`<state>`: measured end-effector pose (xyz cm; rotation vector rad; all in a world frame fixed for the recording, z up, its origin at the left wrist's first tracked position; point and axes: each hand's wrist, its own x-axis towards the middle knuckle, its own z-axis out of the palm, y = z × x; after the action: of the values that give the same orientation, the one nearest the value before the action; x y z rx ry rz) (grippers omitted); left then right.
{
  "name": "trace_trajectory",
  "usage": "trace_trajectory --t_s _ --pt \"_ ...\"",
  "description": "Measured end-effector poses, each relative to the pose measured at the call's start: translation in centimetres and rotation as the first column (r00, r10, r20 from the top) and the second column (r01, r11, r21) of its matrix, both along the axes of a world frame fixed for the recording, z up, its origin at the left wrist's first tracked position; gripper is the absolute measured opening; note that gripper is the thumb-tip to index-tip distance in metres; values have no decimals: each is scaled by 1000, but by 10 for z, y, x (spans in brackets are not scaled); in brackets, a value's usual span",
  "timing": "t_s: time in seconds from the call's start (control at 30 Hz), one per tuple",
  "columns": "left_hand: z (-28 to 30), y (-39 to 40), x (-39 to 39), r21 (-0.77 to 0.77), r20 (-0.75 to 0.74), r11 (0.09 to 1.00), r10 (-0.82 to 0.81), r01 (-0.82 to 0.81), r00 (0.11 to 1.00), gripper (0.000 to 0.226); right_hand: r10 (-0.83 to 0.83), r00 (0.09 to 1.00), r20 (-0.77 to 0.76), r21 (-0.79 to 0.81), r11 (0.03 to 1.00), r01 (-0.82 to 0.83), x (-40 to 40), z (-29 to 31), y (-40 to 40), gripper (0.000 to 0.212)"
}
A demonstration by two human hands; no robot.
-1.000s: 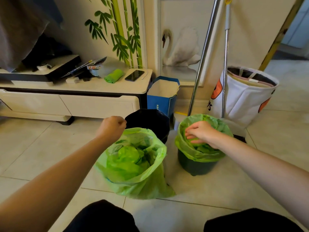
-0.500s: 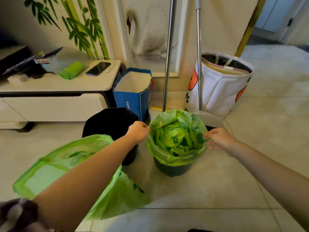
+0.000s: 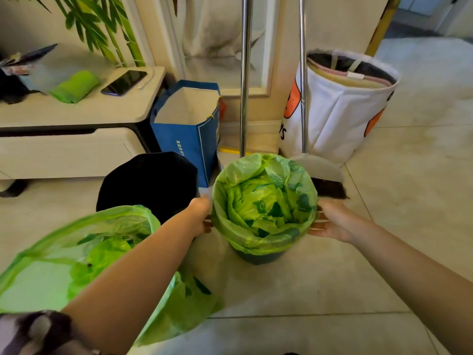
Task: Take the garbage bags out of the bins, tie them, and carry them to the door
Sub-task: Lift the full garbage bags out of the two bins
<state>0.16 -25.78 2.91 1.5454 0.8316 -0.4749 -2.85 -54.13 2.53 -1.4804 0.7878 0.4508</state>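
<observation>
A green garbage bag [image 3: 266, 201] lines a small dark green bin [image 3: 258, 258] on the floor, with its hem folded over the rim. My left hand [image 3: 201, 213] grips the hem on the left side. On the right side, my right hand [image 3: 331, 221] pinches the hem. A second green garbage bag [image 3: 51, 254] stands open and untied on the floor at the lower left, partly hidden by my left forearm. Behind it is a black bin [image 3: 148, 180] with no liner.
A blue paper bag [image 3: 186, 142] stands behind the bins. Two metal poles [image 3: 245, 73] and a grey dustpan [image 3: 320, 170] lean at the wall. A white fabric basket [image 3: 340, 106] is at the right. A low cabinet [image 3: 76, 114] at the left carries a phone [image 3: 124, 82].
My left hand let go of the loose bag and moved to the lined bin. My right hand came out of the bag. Both hands now hold its hem; the view moved closer.
</observation>
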Motion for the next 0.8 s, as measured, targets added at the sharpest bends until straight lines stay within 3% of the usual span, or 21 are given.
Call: trace_trajectory --t_s 0.1,0.23,0.4,0.6,0.8 --pt "-1 1 0 -83 -35 996 32 -35 999 45 -25 1000 -15 11 1000 26 1 1 -5 11" --pt "10 3 3 -219 -19 975 32 -36 999 17 -62 998 -1 31 998 62 6 12 -11 11" --pt "18 4 14 2 64 1000 23 -24 998 17 46 994 94 -147 989 -32 18 29 -7 13" --pt "34 0 30 214 187 976 10 -51 982 13 70 982 178 -284 959 -16 34 51 6 17" --pt "59 -5 40 56 359 998 14 -36 933 20 22 935 353 -186 981 47 44 81 20 19"
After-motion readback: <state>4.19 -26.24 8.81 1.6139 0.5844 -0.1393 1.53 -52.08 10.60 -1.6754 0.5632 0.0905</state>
